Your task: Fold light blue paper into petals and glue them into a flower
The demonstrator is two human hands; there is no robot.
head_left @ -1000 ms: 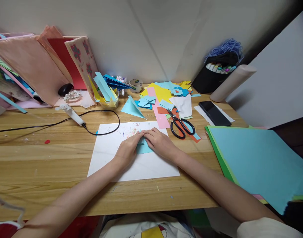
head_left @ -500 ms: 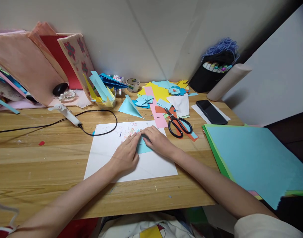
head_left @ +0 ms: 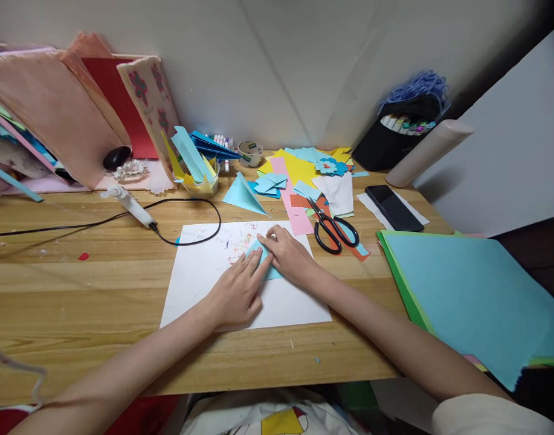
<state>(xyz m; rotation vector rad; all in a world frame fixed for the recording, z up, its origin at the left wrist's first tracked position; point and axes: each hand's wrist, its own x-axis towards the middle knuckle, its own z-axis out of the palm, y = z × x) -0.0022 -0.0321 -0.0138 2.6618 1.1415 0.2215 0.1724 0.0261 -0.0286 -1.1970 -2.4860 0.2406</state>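
A small folded piece of light blue paper [head_left: 273,273] lies on a white sheet of paper [head_left: 199,284] marked with coloured specks. My left hand [head_left: 238,290] rests flat over the blue paper's left part, its fingers stretched out and pressing down. From the right, my right hand [head_left: 286,254] grips the blue paper's upper edge with bent fingers, the thumb beside the left fingertips. Both hands cover much of the blue paper, so its full shape is hidden. Black-handled scissors [head_left: 334,229] lie with blades spread, to the right of my right hand.
A white glue gun [head_left: 134,208] with a black cable lies at the left. Behind are a folded blue cone [head_left: 244,194], paper scraps [head_left: 299,172], a tape roll [head_left: 250,153] and a plastic cup [head_left: 204,188]. A phone [head_left: 392,207] and coloured sheets [head_left: 458,290] lie right.
The left fingers have slid down and right across the blue paper, and its upper corner now shows. My right fingers have shifted slightly. The whole view has moved a little.
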